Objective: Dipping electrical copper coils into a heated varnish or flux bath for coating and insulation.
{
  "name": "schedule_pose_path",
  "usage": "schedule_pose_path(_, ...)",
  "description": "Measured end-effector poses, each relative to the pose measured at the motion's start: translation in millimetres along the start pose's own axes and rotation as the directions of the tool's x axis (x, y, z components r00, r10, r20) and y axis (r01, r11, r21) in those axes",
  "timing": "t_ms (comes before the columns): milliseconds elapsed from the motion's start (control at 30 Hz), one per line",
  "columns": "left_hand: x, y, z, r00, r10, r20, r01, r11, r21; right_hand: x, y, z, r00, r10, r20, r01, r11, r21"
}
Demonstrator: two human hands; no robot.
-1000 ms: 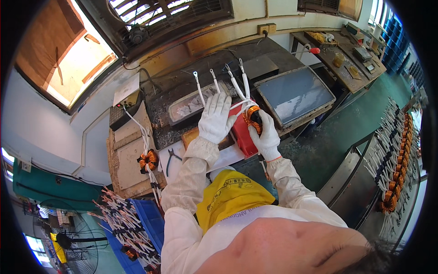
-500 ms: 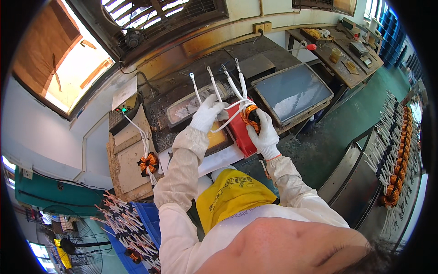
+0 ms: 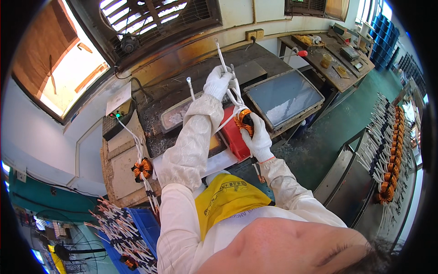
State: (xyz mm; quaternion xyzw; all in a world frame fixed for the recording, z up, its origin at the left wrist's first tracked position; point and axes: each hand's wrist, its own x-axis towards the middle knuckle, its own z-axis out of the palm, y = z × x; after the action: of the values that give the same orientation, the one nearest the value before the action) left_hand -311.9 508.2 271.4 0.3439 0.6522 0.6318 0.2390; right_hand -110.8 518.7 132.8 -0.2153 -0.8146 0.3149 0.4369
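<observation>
Left hand point(image 3: 217, 84) pinches a white lead point(image 3: 221, 55); right hand point(image 3: 258, 138) grips the copper coil point(image 3: 241, 120). Steady the coil so the lead doesn't twist

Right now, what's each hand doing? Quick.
Left hand: closed on at least one white lead; exact count hidden.
Right hand: closed around the orange wire coil.

Glaring daylight through the slatted vent point(image 3: 153, 17), straight lines fisheye-bent.
</observation>
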Motion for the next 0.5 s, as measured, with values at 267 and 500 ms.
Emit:
schedule_pose_path(267,-66,-6,-60,0.916,0.368,-0.163,-0.314,0.907,0.282,-1,3,-2,0.998,-0.06,-0.009,0.06,0.998,-0.001)
schedule_pose_path(500,-110,-47,-129,0.99,-0.129,-0.062,0.143,0.911,0.386,2,3,-5,1.0,-0.002,0.003,0.002,1.0,0.005)
